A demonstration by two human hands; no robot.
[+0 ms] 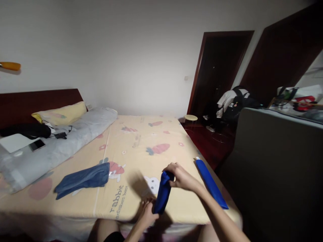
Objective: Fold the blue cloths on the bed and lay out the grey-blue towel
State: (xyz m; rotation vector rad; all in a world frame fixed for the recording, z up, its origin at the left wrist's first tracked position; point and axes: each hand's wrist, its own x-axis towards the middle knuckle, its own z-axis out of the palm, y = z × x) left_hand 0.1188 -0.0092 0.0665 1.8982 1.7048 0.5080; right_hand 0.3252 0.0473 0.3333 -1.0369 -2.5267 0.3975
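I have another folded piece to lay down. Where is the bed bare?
Bare sheet lies between the dark blue cloth and the hands, and farther up around the carrot print. The left edge is crowded: grey bolster, phone, cables. The right edge holds a blue strip.

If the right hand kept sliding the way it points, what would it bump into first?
The right hand points leftward across the bed while gripping the top of the blue cloth. Past that cloth, the first thing in line looks like the folded dark blue garment, though depth is hard to judge.
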